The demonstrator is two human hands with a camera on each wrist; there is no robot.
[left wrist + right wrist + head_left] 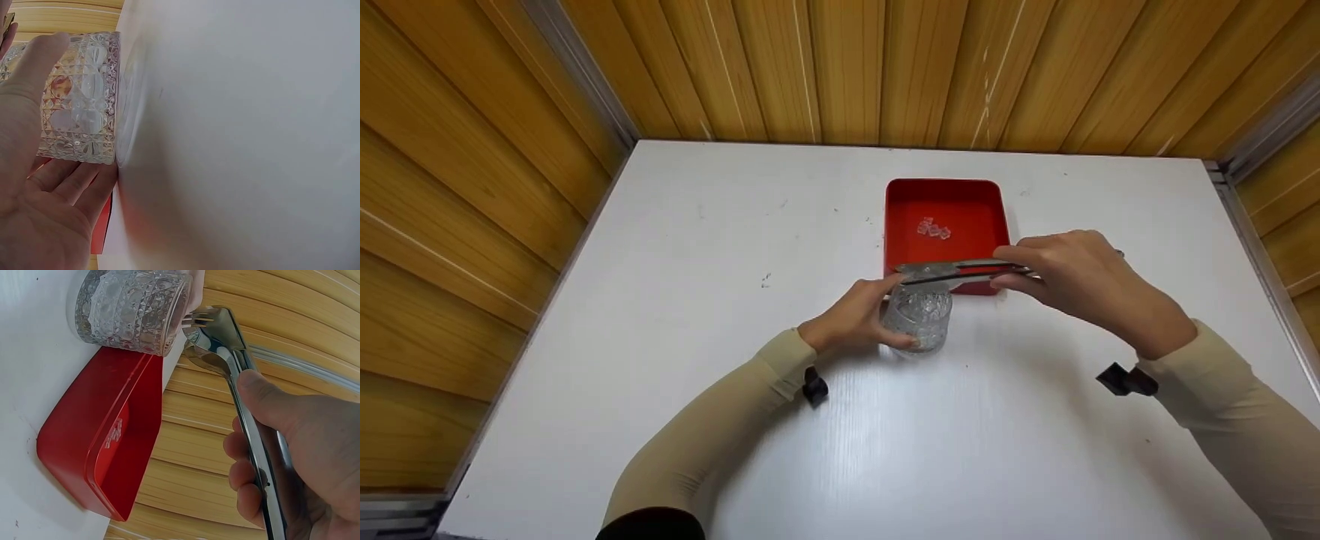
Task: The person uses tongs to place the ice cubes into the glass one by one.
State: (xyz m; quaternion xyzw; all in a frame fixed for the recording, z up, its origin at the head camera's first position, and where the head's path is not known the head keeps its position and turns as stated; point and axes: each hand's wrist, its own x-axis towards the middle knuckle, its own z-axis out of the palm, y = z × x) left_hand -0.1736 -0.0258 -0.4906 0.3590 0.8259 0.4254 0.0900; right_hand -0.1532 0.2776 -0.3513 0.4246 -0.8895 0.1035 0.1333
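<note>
My left hand (859,319) grips a clear patterned glass (84,107) standing on the white table, thumb on one side and fingers round the other. Clear and whitish pieces show through the glass wall. In the right hand (1080,285) I hold metal serving tongs (247,416), one end shaped like a fork and the other like a spoon. The tong heads lie over the glass's mouth in the head view, and right at its rim in the right wrist view. Several small clear cubes (934,229) lie in the red tray (997,210) behind the glass.
The white table (697,247) carries the tray and glass. Wooden slat walls (847,75) rise behind and at the sides, with metal frame posts (585,75) at the corners. Black wrist-camera mounts (1125,379) stick out from both sleeves.
</note>
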